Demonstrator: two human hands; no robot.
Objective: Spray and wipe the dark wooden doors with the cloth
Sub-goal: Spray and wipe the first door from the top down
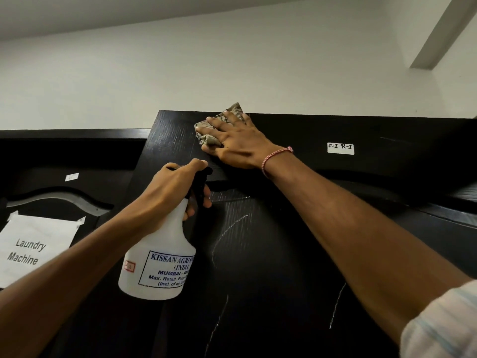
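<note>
Nearest the camera, a pale striped sleeve [444, 321] shows at the lower right corner; two bare forearms reach up and away from there. The left hand [178, 187] is wrapped round the neck of a white spray bottle [160, 254], fingers curled at its black trigger head; the bottle hangs upright just in front of the dark wooden door [258, 267], nozzle turned toward the panel; whether it touches the wood I cannot tell. Thin pale lines run down the panel beside and below the bottle; they may be runs of liquid or scratches, and nothing here settles which. Higher up, the right hand [232, 140], a pink and white thread band [273, 158] at its wrist, lies flat with fingers spread, pressing the patterned cloth [219, 122] against the door near its top left corner; a fold of cloth pokes above the top edge. Further right on the same door sits a small white label [340, 148]; to the left, a second dark door [64, 156] carries a paper notice [33, 249] reading "Laundry Machine"; behind everything stands a white wall [232, 60].

As I judge it, wiping is under way at the very top of this door; the long panel below looks yet to be wiped; the left door shows no sign either way, so it probably remains too.
</note>
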